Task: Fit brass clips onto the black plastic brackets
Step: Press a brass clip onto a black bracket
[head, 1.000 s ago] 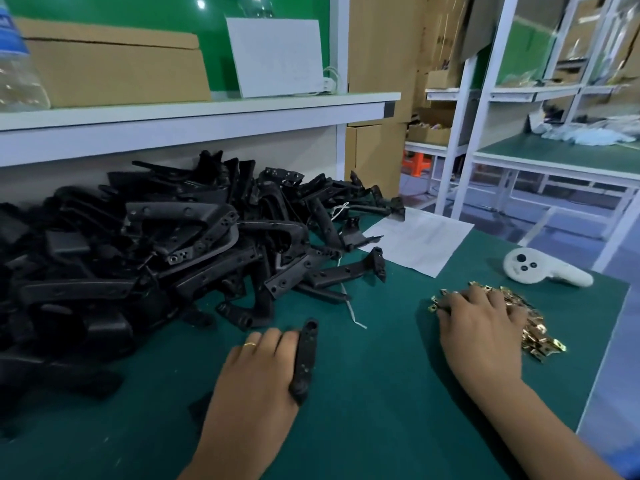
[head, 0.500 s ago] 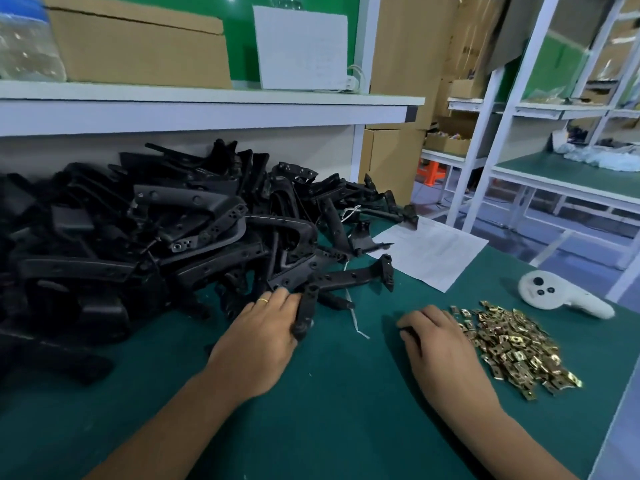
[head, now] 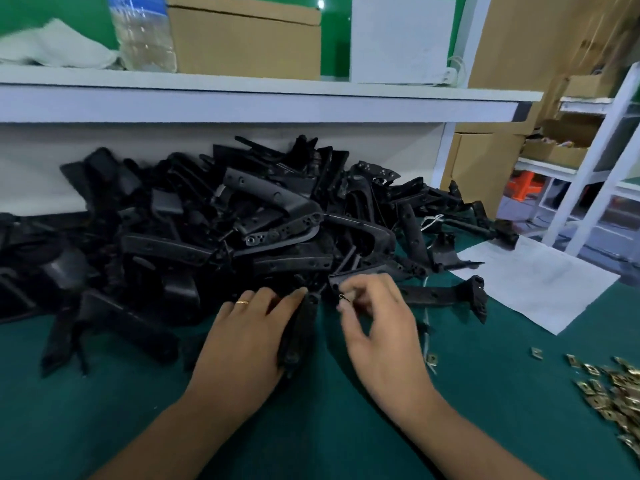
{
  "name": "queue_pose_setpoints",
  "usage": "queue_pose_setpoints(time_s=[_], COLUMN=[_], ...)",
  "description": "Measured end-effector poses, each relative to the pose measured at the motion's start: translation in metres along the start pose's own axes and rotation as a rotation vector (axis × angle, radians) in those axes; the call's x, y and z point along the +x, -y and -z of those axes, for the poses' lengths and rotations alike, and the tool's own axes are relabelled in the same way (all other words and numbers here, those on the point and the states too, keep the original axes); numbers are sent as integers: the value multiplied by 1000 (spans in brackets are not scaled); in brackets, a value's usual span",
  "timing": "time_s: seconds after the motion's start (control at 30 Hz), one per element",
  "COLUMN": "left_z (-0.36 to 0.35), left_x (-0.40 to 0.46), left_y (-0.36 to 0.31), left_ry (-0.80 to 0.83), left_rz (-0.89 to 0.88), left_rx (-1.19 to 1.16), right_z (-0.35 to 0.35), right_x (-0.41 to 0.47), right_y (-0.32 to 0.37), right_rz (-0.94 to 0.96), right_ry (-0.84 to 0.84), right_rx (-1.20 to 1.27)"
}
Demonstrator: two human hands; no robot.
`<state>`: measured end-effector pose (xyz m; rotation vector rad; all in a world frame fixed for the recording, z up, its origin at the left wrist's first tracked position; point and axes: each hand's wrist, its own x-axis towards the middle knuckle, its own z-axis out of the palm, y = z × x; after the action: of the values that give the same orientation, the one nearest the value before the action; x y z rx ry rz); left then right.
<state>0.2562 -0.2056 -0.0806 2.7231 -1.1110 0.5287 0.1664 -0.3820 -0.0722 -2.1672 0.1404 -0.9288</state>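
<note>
Head view looks down on a green mat [head: 311, 438] with both hands at work near its middle. Left hand [head: 242, 341] lies palm down, a ring on one finger, its fingers curled round a bracket [head: 299, 332] that stands nearly on end along the thumb side of the hand, one end at the fingertips and the other by the heel of the palm. Right hand [head: 377, 337] is just beside it, to its right, fingers bent; thumb and forefinger pinch a small brass clip [head: 343, 297] at the fingertips. That clip sits close to the top end of the held bracket, though blur hides whether the two touch.

Beyond both hands, touching the fingertips, spreads a big pile of brackets [head: 214, 237], heaped and tangled, running far out past the left hand. One loose bracket [head: 446, 294] lies flat just past the right hand's knuckles.

Well off to the right of the right hand, at the mat's edge, lies a heap of clips [head: 616, 393], with a single clip [head: 432, 358] apart from it, near the right wrist. A paper sheet [head: 540, 285] lies beyond and right of the right hand. Behind the pile a white shelf [head: 242, 102] carries a box [head: 242, 39], a bottle [head: 145, 32] and a cloth [head: 55, 46].
</note>
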Motion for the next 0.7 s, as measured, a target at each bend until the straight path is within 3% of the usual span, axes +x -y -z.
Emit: queue_pose_setpoints(time_s=[0.13, 0.23, 0.7], left_z=[0, -2, -8], left_x=[6, 11, 24], left_y=[7, 6, 7], left_ry=[-23, -42, -4], left_rz=[33, 15, -41], left_rx=[-17, -87, -192], right_z=[-21, -18, -15], right_x=[12, 13, 17], right_y=[-2, -9, -10], right_rz=[-328, -518, -599], right_ry=[124, 130, 53], right_rx=[661, 1002, 1138])
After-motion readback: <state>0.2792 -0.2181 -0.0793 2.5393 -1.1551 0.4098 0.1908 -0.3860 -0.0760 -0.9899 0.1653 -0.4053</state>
